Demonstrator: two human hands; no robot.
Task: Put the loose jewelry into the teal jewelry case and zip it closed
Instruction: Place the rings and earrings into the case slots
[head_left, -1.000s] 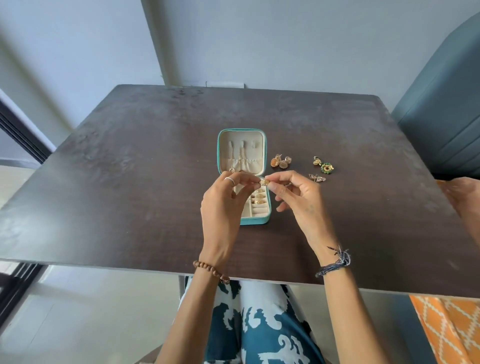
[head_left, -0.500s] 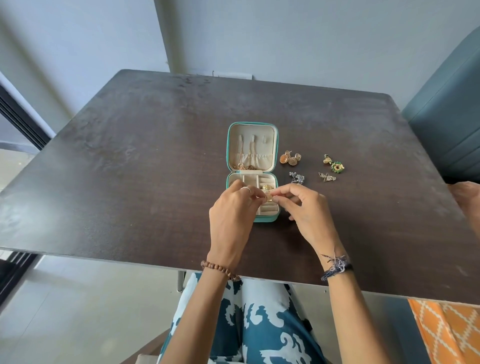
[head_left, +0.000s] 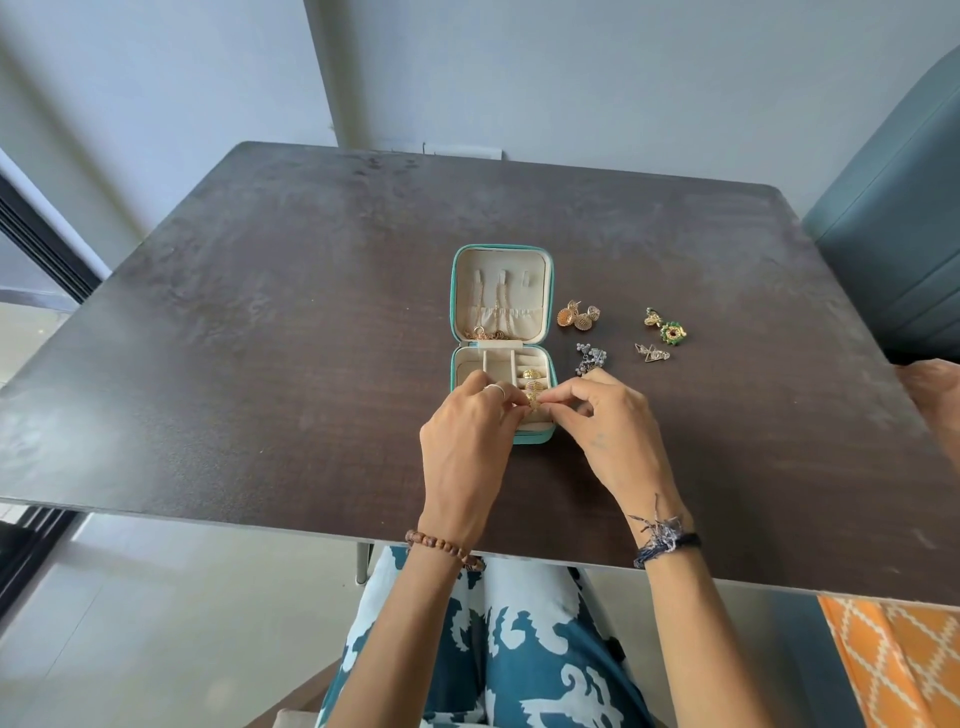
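The teal jewelry case (head_left: 454, 291) lies open on the dark table (head_left: 260, 338), cream lining up, a gold chain in its lid pocket and gold rings in the tray's ring rolls. My left hand (head_left: 467, 441) and my right hand (head_left: 613, 431) meet over the tray's near half, both pinching a small gold ring (head_left: 533, 399) at the ring rolls. Loose on the table right of the case lie gold dome earrings (head_left: 577, 315), green-and-gold earrings (head_left: 667, 326), a silver cluster piece (head_left: 589, 358) and silver triangle earrings (head_left: 652, 353).
A teal upholstered seat (head_left: 893, 260) stands at the table's right side, and an orange patterned cloth (head_left: 893, 660) shows below the near right corner. Another person's hand (head_left: 935, 395) shows at the right edge. A dark window frame (head_left: 36, 249) runs along the left.
Both hands have come down from above the case to its tray, bringing the gold ring to the ring rolls. The view has tilted, so the silver cluster piece now shows.
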